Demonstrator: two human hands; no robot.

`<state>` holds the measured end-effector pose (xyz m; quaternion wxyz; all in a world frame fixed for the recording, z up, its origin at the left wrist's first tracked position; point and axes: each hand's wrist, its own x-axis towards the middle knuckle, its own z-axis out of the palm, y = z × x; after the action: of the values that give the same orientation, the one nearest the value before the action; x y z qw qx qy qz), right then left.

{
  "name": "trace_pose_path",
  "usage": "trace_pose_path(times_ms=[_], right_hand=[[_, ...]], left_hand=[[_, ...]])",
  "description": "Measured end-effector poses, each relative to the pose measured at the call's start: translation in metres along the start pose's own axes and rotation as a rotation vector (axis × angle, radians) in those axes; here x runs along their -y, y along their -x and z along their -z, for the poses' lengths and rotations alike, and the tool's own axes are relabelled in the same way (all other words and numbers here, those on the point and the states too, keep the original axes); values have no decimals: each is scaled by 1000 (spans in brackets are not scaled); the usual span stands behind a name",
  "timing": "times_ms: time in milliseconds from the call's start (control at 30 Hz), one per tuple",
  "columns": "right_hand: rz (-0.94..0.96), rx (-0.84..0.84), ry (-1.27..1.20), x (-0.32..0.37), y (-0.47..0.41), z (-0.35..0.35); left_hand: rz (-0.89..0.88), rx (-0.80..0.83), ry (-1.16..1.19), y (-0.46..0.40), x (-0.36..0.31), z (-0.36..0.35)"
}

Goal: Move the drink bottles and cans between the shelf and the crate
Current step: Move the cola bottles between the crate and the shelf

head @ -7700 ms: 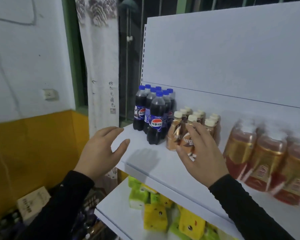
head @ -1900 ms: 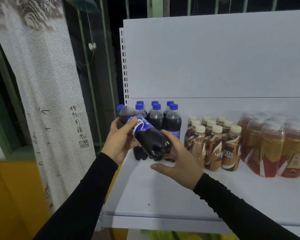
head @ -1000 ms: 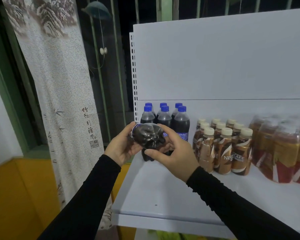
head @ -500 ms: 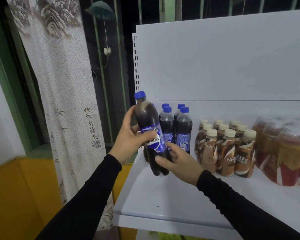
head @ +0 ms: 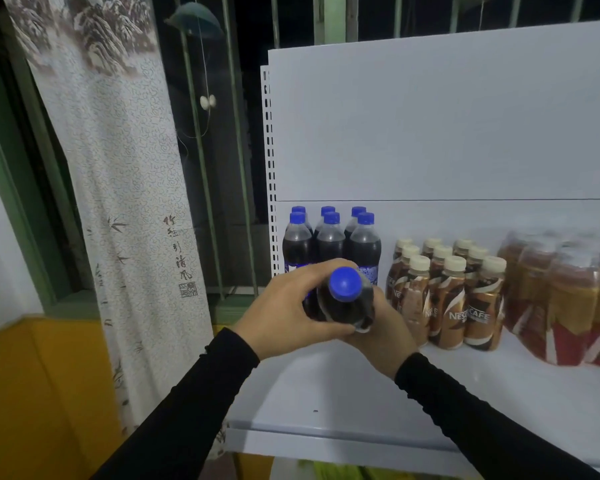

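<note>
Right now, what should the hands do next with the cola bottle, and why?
Probably set it upright on the shelf in front of the other cola bottles. Both the left hand and right hand hold the cola bottle, cap towards the camera; bare shelf lies below.

We hold one cola bottle [head: 344,299], blue cap toward the camera, over the white shelf [head: 361,403]. Left hand [head: 288,306] wraps its left side; right hand [head: 383,332] cups it from below and right. Six cola bottles [head: 330,237] stand behind, coffee bottles [head: 447,292] beside them, wrapped tea bottles [head: 565,299] farther right.
</note>
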<state>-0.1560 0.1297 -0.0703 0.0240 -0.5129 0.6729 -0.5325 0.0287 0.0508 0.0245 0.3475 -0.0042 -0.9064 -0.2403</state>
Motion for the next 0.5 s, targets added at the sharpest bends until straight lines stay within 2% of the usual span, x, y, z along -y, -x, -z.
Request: trace_pose_path(times_ms=[200, 333, 400, 500], right_hand=[[40, -4, 22, -1, 6, 5], [76, 10, 61, 5, 15, 14], [106, 11, 92, 6, 19, 17], [116, 1, 198, 0, 26, 23]], left_hand=[[60, -39, 38, 0, -1, 0], [161, -129, 107, -3, 3, -2], [237, -174, 207, -6, 6, 0], [406, -269, 498, -11, 7, -2]])
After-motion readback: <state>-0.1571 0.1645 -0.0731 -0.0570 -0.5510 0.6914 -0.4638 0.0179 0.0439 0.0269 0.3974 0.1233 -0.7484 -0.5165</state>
